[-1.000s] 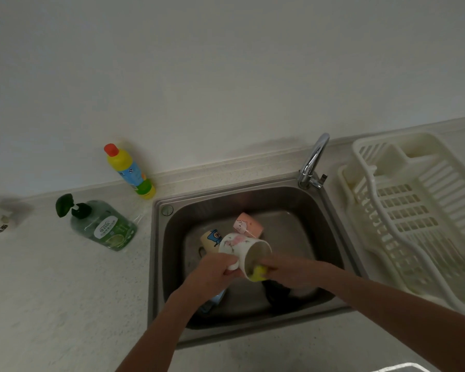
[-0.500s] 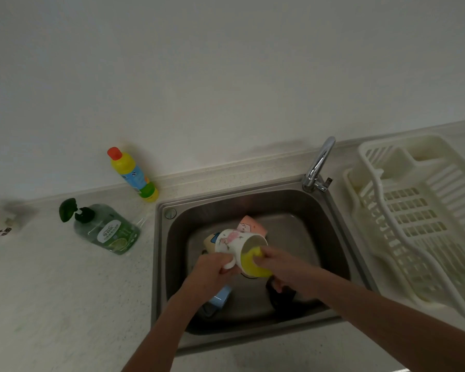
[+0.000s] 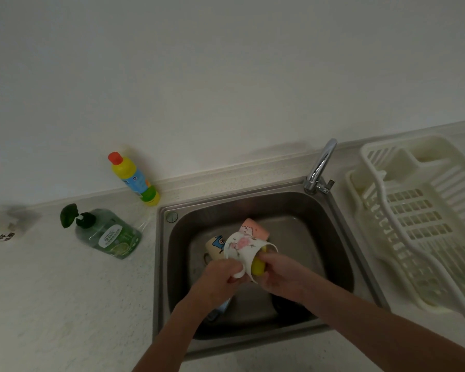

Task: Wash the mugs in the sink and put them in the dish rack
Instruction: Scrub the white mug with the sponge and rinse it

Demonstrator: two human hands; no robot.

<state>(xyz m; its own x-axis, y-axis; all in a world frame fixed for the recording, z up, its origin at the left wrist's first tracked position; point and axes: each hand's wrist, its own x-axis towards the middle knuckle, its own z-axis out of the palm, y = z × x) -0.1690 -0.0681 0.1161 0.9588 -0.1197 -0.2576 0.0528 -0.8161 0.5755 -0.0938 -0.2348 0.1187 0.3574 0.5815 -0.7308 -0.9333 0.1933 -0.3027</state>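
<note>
Over the steel sink [image 3: 336,237] my left hand [image 3: 217,281] grips the handle of a white mug with pink flowers [image 3: 242,249], tilted with its mouth toward the right. My right hand [image 3: 281,275] holds a yellow sponge [image 3: 258,265] pushed into the mug's mouth. Behind it in the basin lie a pink mug [image 3: 255,228] and a cream mug with a blue cartoon [image 3: 214,245]. A blue object [image 3: 223,307] and a dark one [image 3: 285,306] show under my arms. The cream dish rack [image 3: 419,224] stands right of the sink.
The chrome tap [image 3: 320,167] rises at the sink's back right corner. A green soap pump bottle [image 3: 108,233] and a yellow bottle with a red cap [image 3: 134,178] stand on the counter to the left. A white object [image 3: 0,229] sits at the far left edge.
The sponge has gone deeper into the mug's mouth, and the mug has turned a little in my left hand. The view has shifted slightly.
</note>
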